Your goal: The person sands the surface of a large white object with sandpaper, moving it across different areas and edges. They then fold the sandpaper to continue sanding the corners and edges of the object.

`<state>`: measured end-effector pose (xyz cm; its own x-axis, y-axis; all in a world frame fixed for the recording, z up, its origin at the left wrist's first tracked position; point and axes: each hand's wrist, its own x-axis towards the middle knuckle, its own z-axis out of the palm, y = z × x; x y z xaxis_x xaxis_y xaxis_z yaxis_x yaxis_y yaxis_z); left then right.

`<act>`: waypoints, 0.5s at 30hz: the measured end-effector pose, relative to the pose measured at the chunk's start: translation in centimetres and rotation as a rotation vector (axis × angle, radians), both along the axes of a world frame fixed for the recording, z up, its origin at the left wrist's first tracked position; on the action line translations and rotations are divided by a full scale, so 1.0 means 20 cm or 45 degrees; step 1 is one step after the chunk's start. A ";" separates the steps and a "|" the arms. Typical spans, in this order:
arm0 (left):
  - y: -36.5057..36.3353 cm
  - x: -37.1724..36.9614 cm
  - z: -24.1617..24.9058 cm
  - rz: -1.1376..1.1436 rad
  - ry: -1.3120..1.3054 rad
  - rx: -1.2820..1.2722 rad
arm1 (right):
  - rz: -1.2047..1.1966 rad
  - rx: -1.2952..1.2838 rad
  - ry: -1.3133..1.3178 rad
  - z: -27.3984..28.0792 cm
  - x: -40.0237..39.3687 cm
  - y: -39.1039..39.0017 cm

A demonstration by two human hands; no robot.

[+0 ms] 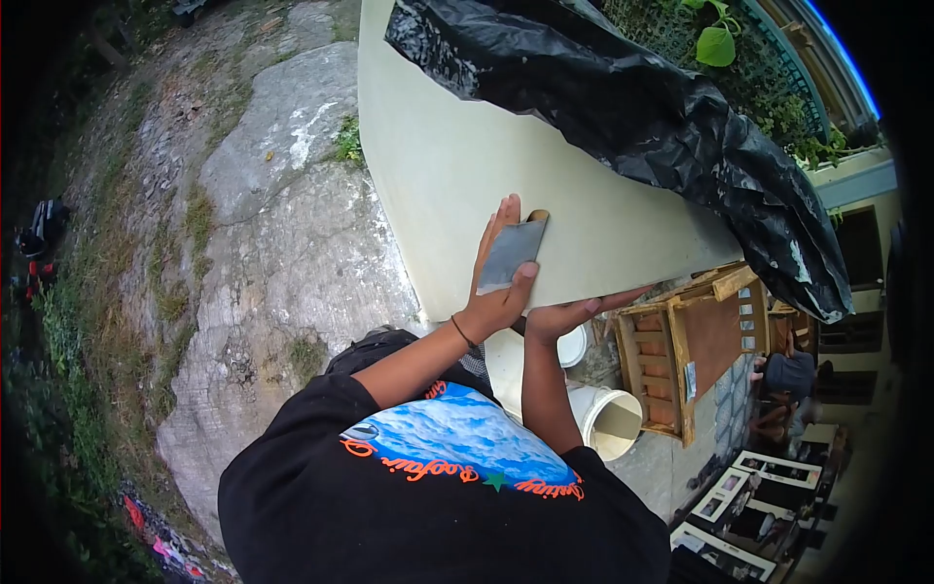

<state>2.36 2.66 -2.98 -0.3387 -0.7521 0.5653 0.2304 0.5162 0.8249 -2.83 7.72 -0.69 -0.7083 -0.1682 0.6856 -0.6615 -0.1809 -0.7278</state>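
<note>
My left hand (pixel 496 287) presses a grey sheet of sandpaper (pixel 511 253) flat against a large cream-coloured panel (pixel 457 165); the thumb pins the sheet's lower corner and the fingers lie behind it. Just below, my right hand (pixel 576 311) grips the panel's lower edge, fingers stretched along it to the right. A thin dark band circles my left wrist. My black T-shirt with a blue print fills the bottom of the view.
A crumpled black plastic sheet (pixel 662 117) drapes over the panel's top right. Below the panel stand white buckets (pixel 608 423) and a wooden crate-like frame (pixel 681 355). Another person (pixel 783 375) sits at the right. Rocky ground (pixel 263 224) spreads to the left.
</note>
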 end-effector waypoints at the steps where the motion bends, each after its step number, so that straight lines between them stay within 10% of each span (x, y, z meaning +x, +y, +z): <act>1: -0.02 -0.03 -0.07 0.102 0.027 0.040 | 0.027 0.008 0.026 0.01 -0.01 0.00; 4: -0.26 -0.05 -0.25 -0.189 -0.334 1.125 | 0.003 -0.025 0.015 0.00 -0.01 -0.01; 13: 0.13 -0.02 -0.24 0.111 -0.056 0.199 | -0.161 0.122 0.149 -0.10 -0.08 0.04; 15: 0.08 -0.04 -0.45 -0.157 -0.134 0.955 | -0.151 0.129 0.146 -0.07 -0.05 0.03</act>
